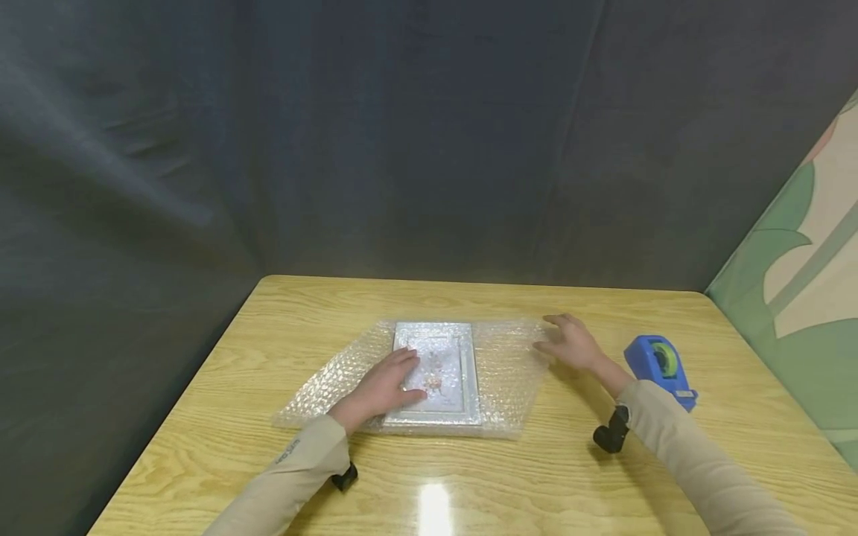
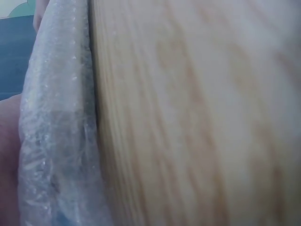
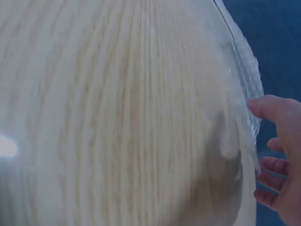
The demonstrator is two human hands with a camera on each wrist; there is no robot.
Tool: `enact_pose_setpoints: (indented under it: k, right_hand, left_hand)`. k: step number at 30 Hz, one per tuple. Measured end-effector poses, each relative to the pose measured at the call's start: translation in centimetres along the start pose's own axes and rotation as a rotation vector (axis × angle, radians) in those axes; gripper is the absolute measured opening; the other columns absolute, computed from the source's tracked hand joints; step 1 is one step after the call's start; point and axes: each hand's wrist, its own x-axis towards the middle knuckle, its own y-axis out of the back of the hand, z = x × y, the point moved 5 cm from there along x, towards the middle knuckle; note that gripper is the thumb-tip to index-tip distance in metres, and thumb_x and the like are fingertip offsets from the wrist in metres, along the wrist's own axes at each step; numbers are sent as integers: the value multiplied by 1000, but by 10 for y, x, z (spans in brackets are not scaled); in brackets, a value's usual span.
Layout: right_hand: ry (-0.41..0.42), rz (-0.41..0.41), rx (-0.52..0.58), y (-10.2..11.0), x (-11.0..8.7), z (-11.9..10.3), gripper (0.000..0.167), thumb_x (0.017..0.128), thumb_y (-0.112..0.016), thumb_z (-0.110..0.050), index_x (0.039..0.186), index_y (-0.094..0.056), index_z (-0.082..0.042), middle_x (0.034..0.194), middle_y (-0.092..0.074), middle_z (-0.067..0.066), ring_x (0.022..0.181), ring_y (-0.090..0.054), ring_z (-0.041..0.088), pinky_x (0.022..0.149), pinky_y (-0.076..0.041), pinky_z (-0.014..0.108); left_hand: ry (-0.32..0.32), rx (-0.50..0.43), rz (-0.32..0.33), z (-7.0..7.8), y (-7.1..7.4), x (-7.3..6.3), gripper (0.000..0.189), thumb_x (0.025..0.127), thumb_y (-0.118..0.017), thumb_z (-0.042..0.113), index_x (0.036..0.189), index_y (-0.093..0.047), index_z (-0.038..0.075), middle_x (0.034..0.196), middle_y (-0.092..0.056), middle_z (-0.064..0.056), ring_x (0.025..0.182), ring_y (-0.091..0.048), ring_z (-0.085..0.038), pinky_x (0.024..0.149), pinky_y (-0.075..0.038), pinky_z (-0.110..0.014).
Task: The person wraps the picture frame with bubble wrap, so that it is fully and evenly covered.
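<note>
Head view: on the table point(image 1: 221, 387), the frame point(image 1: 444, 365), long axis pointing away, is touched by the left hand point(image 1: 385, 383), fingers spread; the bubble wrap point(image 1: 509, 372) is met rightward by the right hand point(image 1: 575, 345), fingers parted

Count, head view. Left hand point(image 1: 383, 383): 1, lower centre; right hand point(image 1: 576, 345): 1, right of centre; total 2. Beige sleeves point(image 1: 697, 454): 2, lower left and lower right. Black wrist devices point(image 1: 611, 432): 2, lower half. Picture frame point(image 1: 445, 361): 1, lower centre. Bubble wrap point(image 1: 511, 372): at least 1 sheet, same area; layers not countable. Blue tape dispenser point(image 1: 660, 383): 1, right, with 1 green tape roll point(image 1: 667, 359). Wooden table point(image 1: 523, 480): 1, lower half.
</note>
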Motion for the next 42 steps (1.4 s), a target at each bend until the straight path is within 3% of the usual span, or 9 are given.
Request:
enact_pose_setpoints:
  k: [3,8,13,19,22,26,31,37,42]
  right_hand:
    - [-46,-4,18,1,-2,11,56,82,-65,-20,119,-46,18,109,-52,34,94,-53,43,80,-44,54]
    - [-101,32,97,1,-3,17,40,82,-63,-9,110,-53,17,95,-56,27,84,-56,36,71,-48,46]
    - [-168,90,240,2,-5,22,35,83,-59,2,114,-50,17,98,-54,29,86,-57,35,66,-51,35]
    - [-376,97,485,-1,-12,26,42,87,-55,-4,121,-43,18,95,-55,21,68,-56,6,57,-52,21]
    - [-427,95,587,-4,-15,22,47,88,-53,-4,127,-36,18,92,-57,14,64,-55,-1,59,-52,19]
    - [-450,155,702,-9,-21,12,59,88,-51,-1,136,-21,15,96,-57,16,61,-55,-3,57,-50,16]
    - [-453,195,760,-18,-31,-6,70,88,-50,-3,142,-7,7,124,-46,30,64,-53,-5,55,-46,13]
    - [-430,212,801,-27,-39,-24,59,90,-50,-4,141,-20,4,128,-44,30,68,-53,-6,54,-44,13]
    - [-383,211,850,-35,-42,-37,54,90,-45,3,139,-23,6,128,-43,32,76,-58,-4,61,-49,14]
  left_hand:
    - [2,-1,2,0,0,-1,71,83,-60,43,135,-38,-1,144,-31,-13,134,-23,-29,109,-20,-45]
    - [-1,-5,9,0,0,0,71,83,-61,43,135,-39,-1,144,-32,-13,134,-23,-29,109,-20,-45]
    - [1,2,10,-1,-1,1,72,82,-61,43,135,-39,-1,144,-32,-13,134,-23,-29,109,-20,-44]
    - [-4,5,8,0,-1,1,72,82,-61,43,134,-39,-1,143,-33,-13,134,-24,-29,109,-21,-44]
    - [-9,3,11,0,-1,1,71,83,-61,42,134,-40,-2,143,-33,-14,133,-24,-30,109,-21,-44]
    - [-6,-5,12,0,0,0,70,83,-61,41,134,-40,-2,143,-33,-14,134,-24,-30,109,-21,-44]
    - [0,-3,12,0,0,0,71,82,-62,42,134,-39,-1,143,-33,-13,134,-23,-29,109,-20,-44]
    - [-5,-8,16,0,0,0,71,82,-62,42,134,-40,-2,143,-33,-14,134,-23,-30,109,-20,-44]
    - [-4,-14,14,0,0,0,71,83,-61,42,134,-39,-1,143,-33,-13,134,-23,-29,109,-20,-44]
